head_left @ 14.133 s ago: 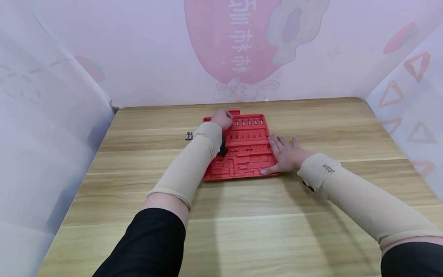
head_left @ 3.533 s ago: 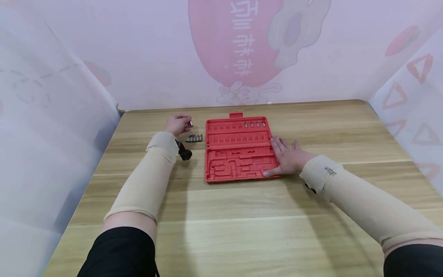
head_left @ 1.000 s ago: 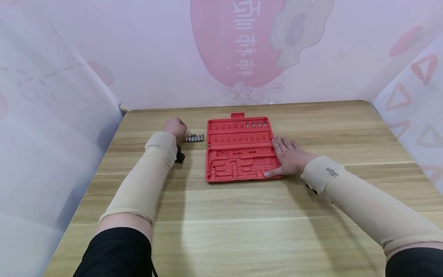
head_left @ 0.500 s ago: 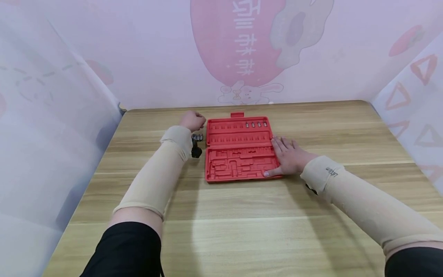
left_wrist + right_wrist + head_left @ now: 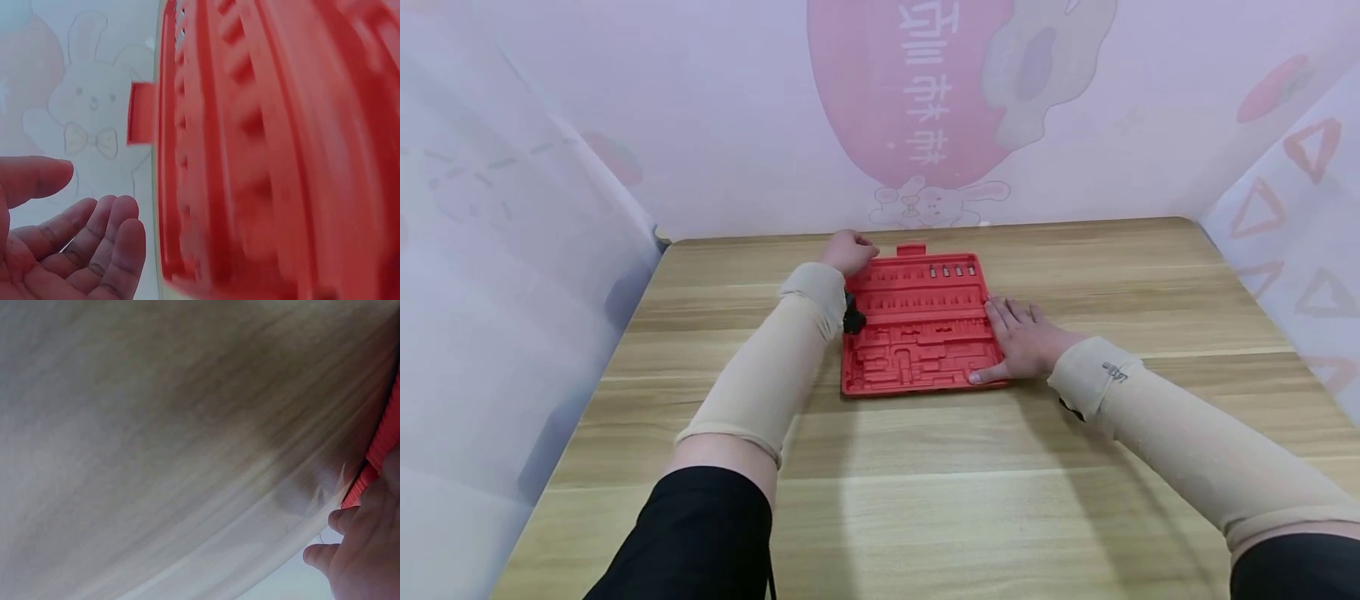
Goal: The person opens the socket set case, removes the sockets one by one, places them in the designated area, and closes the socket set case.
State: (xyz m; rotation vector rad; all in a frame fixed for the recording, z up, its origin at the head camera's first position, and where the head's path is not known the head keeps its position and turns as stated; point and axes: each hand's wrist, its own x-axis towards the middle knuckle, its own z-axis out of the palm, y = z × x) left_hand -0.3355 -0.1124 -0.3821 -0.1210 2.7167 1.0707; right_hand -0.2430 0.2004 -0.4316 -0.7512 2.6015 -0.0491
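A red tool case (image 5: 917, 354) lies unfolded on the table, its moulded slots facing up. Several silver screwdriver bits (image 5: 946, 271) stand at the right end of its top row. My left hand (image 5: 848, 252) hovers over the case's upper left corner. In the left wrist view, that hand (image 5: 81, 250) has loosely bent fingers, thumb apart, and nothing between them, beside the case (image 5: 300, 125). With fingers spread, my right hand (image 5: 1026, 342) rests on the case's right edge. The loose bits seen earlier left of the case are hidden behind my left arm.
The wood-grain table (image 5: 925, 483) stretches around the case on all sides. A printed cloth wall (image 5: 730, 117) rises behind its far edge, with more cloth at left and right. A small black device (image 5: 853, 317) sits at my left wrist.
Since 14 s ago, bits have left the case's top row and a row of loose ones grew on the table. Lately my left hand moved right from there to the case; my right stayed put.
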